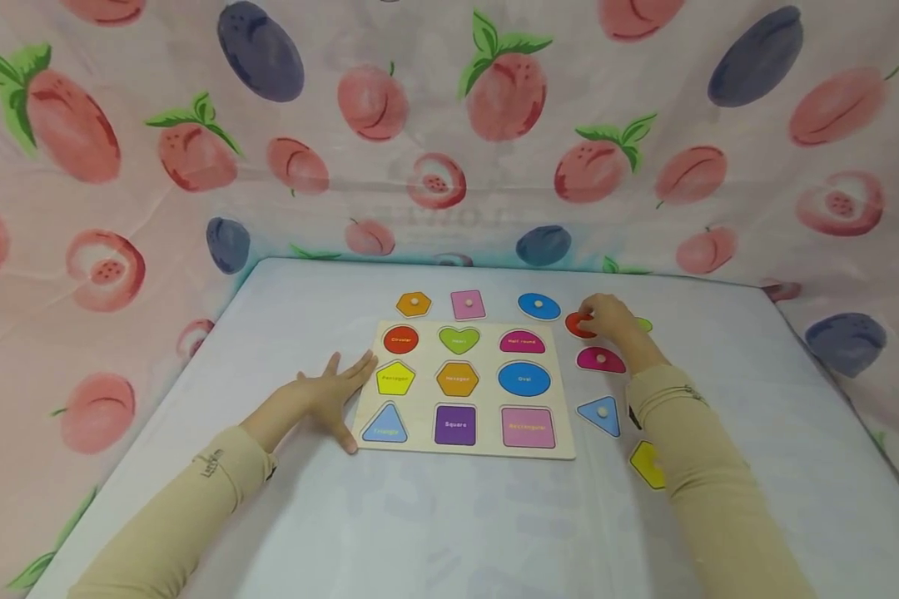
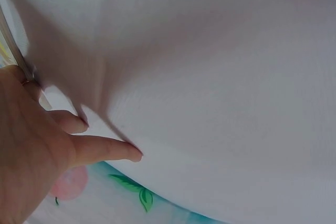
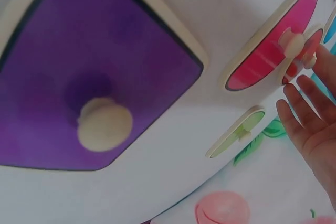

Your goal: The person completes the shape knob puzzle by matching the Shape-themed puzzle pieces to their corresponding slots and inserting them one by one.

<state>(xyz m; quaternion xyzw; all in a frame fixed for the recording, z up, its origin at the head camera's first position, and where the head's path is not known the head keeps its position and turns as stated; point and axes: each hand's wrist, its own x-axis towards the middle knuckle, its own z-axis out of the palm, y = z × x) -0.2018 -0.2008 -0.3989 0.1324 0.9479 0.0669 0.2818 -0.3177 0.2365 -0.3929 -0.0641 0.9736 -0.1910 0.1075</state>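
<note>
My left hand (image 1: 333,395) lies with fingers spread at the left edge of a wooden shape puzzle board (image 1: 419,416), its fingertips and thumb touching that side. Right of the board's far corner, my right hand (image 1: 613,320) pinches the knob of a red circle puzzle piece (image 1: 575,325), which is partly covered by the fingers. Close by lie a magenta half-round piece (image 1: 592,359) and a green piece (image 1: 645,324), partly behind the hand. A purple square piece (image 3: 131,40) fills the left of the right wrist view; in the head view my sleeve mostly hides it.
Behind the board lie an orange hexagon piece (image 1: 404,308), a pink rectangle piece (image 1: 460,310) and a blue oval piece (image 1: 528,307). To its right are a light-blue triangle piece (image 1: 595,420) and a yellow pentagon piece (image 1: 644,466). Fruit-patterned cloth (image 1: 494,233) rises behind the table.
</note>
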